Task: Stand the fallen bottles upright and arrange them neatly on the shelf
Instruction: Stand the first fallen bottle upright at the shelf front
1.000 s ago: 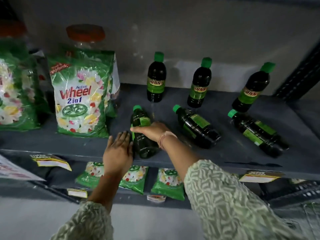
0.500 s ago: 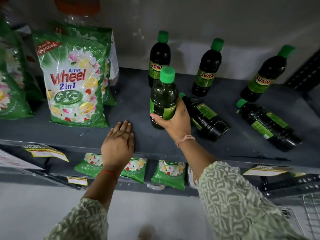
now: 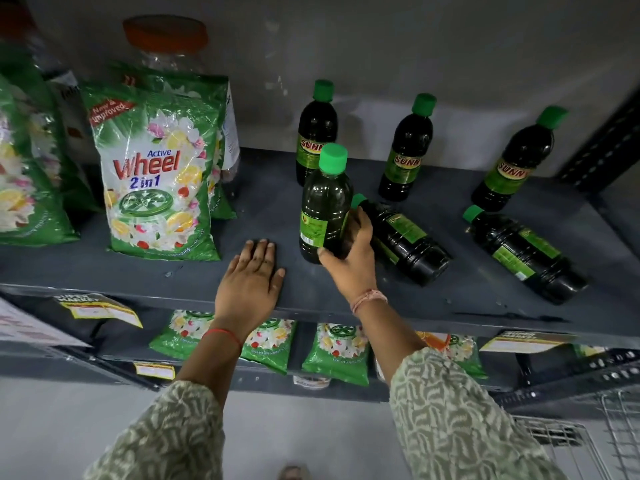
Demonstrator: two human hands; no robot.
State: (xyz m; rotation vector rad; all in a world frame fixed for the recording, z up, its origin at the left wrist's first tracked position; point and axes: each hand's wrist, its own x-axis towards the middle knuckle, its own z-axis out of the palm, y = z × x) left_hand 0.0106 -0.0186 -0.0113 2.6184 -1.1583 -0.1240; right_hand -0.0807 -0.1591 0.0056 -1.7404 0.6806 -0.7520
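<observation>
A dark bottle with a green cap [image 3: 323, 206] stands upright near the front of the grey shelf [image 3: 450, 299], with my right hand [image 3: 353, 252] wrapped around its lower half. Three more upright bottles line the back: one [image 3: 317, 133] right behind the held bottle, one [image 3: 408, 150] in the middle, one [image 3: 516, 164] at the right. Two bottles lie on their sides, caps toward the back: one [image 3: 405, 242] just right of my right hand, another [image 3: 523, 252] further right. My left hand [image 3: 251, 277] lies flat, palm down, on the shelf's front edge, holding nothing.
Green detergent bags [image 3: 159, 174] stand on the left of the shelf, with an orange-lidded clear jar [image 3: 166, 43] behind them. Small green packets [image 3: 334, 351] hang on the shelf below. A black shelf upright [image 3: 602, 140] closes off the right side. A wire basket [image 3: 585, 441] sits at lower right.
One second ago the bottle lay on its side under my right hand. My right hand has since lifted it upright and holds it standing. My left hand has stayed flat on the shelf edge.
</observation>
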